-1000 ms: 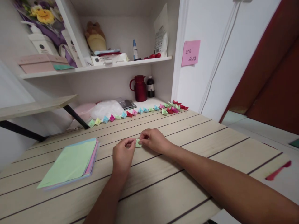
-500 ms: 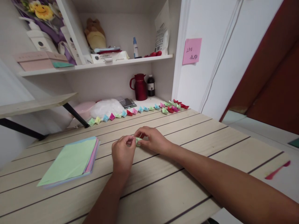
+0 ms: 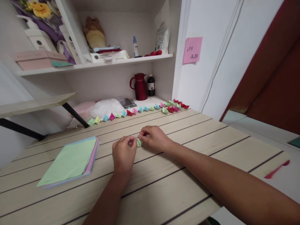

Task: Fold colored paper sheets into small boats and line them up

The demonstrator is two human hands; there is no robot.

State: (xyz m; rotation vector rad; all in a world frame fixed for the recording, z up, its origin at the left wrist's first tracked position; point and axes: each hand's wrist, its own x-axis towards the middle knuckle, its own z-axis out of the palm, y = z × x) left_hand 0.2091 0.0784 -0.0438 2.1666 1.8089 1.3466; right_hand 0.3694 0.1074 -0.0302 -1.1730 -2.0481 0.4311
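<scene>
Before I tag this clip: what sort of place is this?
Likely a home craft corner: wooden table against shelves, a stack of coloured paper, a row of folded paper pieces, left hand and right hand pinching a green fold.

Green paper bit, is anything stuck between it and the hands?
Nothing visible. The left hand and the right hand both pinch the green paper bit directly, fingertips on it, over the wooden table.

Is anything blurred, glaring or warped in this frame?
Head view: soft even light, no glare; wide-angle warp tilts the white wall; small green folded paper between left hand and right hand reads sharp; red streak at right edge is smeared.
</scene>
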